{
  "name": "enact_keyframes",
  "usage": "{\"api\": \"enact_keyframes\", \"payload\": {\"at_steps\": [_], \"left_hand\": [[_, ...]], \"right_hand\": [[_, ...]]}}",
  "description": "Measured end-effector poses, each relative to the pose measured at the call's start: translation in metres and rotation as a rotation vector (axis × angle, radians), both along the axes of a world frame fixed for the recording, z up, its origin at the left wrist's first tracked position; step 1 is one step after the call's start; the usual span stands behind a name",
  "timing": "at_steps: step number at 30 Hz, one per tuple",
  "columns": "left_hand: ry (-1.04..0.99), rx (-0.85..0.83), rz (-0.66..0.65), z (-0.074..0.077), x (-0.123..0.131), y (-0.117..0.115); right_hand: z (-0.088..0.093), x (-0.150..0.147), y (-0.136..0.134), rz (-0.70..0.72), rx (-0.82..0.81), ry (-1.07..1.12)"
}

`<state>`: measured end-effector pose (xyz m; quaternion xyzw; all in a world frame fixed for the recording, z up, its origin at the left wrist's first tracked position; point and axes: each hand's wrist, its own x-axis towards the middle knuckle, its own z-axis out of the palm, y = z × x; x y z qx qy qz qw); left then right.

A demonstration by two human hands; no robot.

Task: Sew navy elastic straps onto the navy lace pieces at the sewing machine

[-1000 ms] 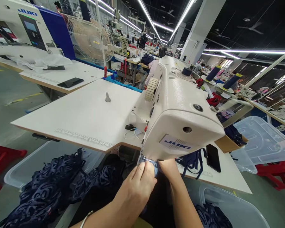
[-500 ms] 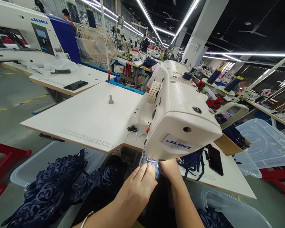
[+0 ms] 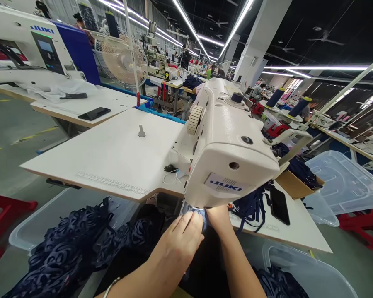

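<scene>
My left hand (image 3: 184,235) is closed on a small blue patterned piece of fabric (image 3: 202,215) at the lit front of a white sewing machine (image 3: 233,155). Its fingers are bent and pressed together over the cloth. My right hand (image 3: 218,216) reaches under the machine head from the other side, beside the same cloth. The head covers its fingers, so their grip cannot be seen. Needle and presser foot are hidden as well. Right of that hand, a heap of dark blue straps (image 3: 250,207) hangs partly over the table edge.
A black phone (image 3: 279,206) and a cardboard box (image 3: 295,186) of dark straps lie to the right. Lower left, a clear bin (image 3: 20,229) holds dark blue strips; another clear bin (image 3: 311,265) stands lower right. A grey peg (image 3: 141,131) stands on the white table (image 3: 112,157).
The view has shifted slightly, so the machine and tables sit a little further left and higher. Both hands stay at the cloth with almost the same posture.
</scene>
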<state>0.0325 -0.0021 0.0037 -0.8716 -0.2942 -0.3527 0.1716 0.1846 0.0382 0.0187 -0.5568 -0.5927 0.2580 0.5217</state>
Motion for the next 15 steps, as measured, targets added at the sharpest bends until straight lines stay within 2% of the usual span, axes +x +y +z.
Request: {"api": "enact_keyframes", "payload": {"at_steps": [7,15], "left_hand": [[0.008,-0.022,0.019,0.0037,0.0027,-0.0006],[0.022,-0.013,0.026,0.0039,0.0035,-0.0014]], "right_hand": [[0.008,0.0,0.0057,-0.034,0.035,-0.083],[0.003,0.0044,0.0056,-0.03,-0.03,-0.117]]}}
